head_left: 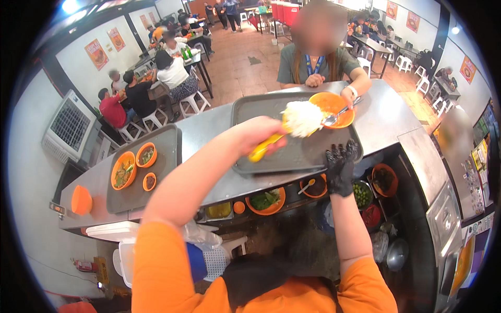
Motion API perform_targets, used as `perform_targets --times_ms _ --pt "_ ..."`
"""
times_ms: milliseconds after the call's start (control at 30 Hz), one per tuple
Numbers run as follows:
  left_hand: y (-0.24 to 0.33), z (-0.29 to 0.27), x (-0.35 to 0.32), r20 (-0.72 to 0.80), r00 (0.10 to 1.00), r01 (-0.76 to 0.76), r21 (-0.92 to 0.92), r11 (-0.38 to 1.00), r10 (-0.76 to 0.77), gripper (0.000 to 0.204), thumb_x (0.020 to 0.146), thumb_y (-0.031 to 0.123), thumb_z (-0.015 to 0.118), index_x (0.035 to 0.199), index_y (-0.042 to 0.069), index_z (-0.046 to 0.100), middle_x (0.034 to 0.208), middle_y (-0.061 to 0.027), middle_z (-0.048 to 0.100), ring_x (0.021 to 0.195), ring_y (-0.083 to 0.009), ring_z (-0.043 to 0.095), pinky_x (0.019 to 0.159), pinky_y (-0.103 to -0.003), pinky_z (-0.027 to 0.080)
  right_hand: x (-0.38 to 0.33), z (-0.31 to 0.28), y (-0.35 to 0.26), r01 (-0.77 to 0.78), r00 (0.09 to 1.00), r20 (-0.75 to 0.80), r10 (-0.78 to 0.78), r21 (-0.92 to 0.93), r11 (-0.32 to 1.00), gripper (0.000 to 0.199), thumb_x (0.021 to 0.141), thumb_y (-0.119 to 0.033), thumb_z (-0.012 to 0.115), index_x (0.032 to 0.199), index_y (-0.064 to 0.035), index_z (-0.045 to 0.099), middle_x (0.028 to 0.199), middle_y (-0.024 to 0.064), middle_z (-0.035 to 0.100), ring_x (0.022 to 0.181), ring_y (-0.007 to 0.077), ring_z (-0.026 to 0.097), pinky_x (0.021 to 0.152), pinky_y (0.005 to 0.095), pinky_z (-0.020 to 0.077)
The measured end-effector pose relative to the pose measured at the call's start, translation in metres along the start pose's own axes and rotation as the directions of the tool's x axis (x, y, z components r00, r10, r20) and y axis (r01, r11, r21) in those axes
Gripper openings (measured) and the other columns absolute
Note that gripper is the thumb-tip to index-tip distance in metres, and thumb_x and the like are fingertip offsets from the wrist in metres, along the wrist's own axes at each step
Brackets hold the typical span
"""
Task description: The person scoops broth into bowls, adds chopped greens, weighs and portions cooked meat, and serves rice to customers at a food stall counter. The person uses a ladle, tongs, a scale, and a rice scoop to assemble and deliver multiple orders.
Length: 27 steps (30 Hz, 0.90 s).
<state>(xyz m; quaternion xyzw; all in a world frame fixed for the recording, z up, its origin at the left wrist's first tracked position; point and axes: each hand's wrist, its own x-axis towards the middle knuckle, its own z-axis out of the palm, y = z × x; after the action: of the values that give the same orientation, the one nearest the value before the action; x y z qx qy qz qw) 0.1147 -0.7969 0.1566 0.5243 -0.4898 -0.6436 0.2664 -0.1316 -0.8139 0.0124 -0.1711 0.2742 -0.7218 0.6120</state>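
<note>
- Over the grey tray (271,156) at the counter's (386,115) right half, the left hand (259,131) is clenched round the yellow handle of a rice scoop (271,143), bare-skinned, arm reaching in from the lower left.
- A white heap of rice (302,118) sits on the scoop's far end, beyond the fingers, just beside the orange bowl (330,109) at the tray's far right corner.
- A spoon (338,113) lies in that bowl, handle pointing right.
- The right hand (340,168), in a black glove, rests at the tray's near right edge with fingers spread and grasping nothing.
- Across the counter a person in a grey shirt (316,65) stands, one hand by the bowl.
- Toward the counter's left end, a second tray (156,177) carries three orange bowls of food (124,169).
</note>
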Motion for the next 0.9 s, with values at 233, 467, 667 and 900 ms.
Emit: perform_targets --times_ms 233,467,667,900 --pt "0.013 0.061 0.144 -0.270 0.854 0.086 0.916 0.392 0.445 0.064 0.090 0.021 0.050 0.145 -0.004 0.028 0.110 -0.0221 0.067 0.097 -0.0304 0.069 0.080 -0.045 0.053 0.078 0.042 0.002 -0.370 0.899 0.319 0.299 0.192 0.909 0.071 0.093 -0.058 0.044 0.144 -0.0097 0.033 0.138 0.0146 0.044 0.127 0.0290 0.045 0.105 0.0460 0.0362" --pt "0.015 0.077 0.116 -0.205 0.607 0.178 0.977 0.120 0.768 0.030 0.082 0.031 0.059 0.103 0.010 0.062 0.093 -0.0065 0.065 0.089 -0.0219 0.062 0.074 -0.039 0.045 0.108 0.074 0.003 -0.360 0.735 0.670 0.106 0.253 0.898 0.063 0.092 -0.053 0.047 0.132 -0.0044 0.047 0.125 0.0141 0.057 0.111 0.0276 0.059 0.096 0.0430 0.0464" --pt "-0.096 0.055 -0.068 -0.414 0.298 -0.288 0.820 0.494 0.860 0.070 0.088 0.008 0.052 0.148 -0.005 0.018 0.110 -0.0204 0.058 0.099 -0.0326 0.059 0.086 -0.042 0.046 0.072 0.075 0.040 0.509 0.836 0.519 -0.181 -0.608 0.609 0.064 0.087 -0.050 0.054 0.134 -0.0076 0.047 0.119 0.0146 0.060 0.107 0.0278 0.060 0.092 0.0432 0.0474" --pt "-0.335 0.020 -0.309 -0.890 -0.419 -0.465 0.381 0.799 0.180 0.054 0.097 0.000 0.041 0.147 0.002 0.020 0.122 -0.0126 0.055 0.109 -0.0178 0.059 0.084 -0.030 0.050 -0.087 0.068 0.098 0.976 0.135 0.986 0.095 -0.116 -0.186 0.066 0.081 -0.047 0.062 0.135 -0.0113 0.048 0.113 0.0151 0.062 0.103 0.0280 0.061 0.087 0.0436 0.0485"
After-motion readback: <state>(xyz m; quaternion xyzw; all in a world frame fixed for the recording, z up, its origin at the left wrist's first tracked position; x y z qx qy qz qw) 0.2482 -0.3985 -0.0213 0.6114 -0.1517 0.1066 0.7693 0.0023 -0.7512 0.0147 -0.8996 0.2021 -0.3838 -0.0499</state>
